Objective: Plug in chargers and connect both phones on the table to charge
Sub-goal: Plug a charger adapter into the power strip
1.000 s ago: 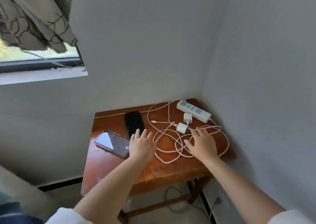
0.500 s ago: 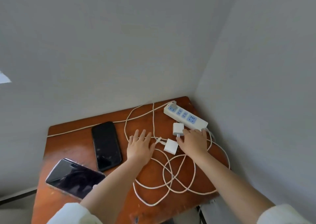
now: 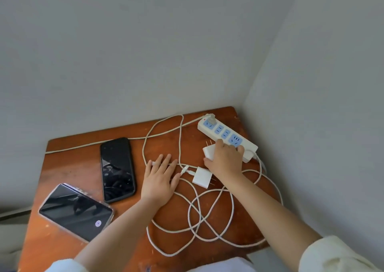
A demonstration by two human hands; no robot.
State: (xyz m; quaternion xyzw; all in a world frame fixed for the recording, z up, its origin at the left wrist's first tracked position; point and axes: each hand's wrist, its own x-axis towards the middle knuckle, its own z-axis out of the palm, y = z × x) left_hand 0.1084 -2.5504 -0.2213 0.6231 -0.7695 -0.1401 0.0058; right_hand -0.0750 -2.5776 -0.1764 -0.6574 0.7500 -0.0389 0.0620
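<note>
Your right hand (image 3: 225, 161) grips one charger (image 3: 209, 151) beside the power strip (image 3: 226, 135), unplugged; left hand (image 3: 159, 177) flat, open; both phones unconnected

The right hand (image 3: 225, 159) grips a white charger (image 3: 209, 151), prongs up, just beside the power strip (image 3: 226, 135); the left hand (image 3: 160, 178) lies flat on the cables (image 3: 207, 215); a second charger (image 3: 202, 177) and two phones (image 3: 117, 168) (image 3: 75, 211) rest on the wooden table (image 3: 68, 167).
</note>
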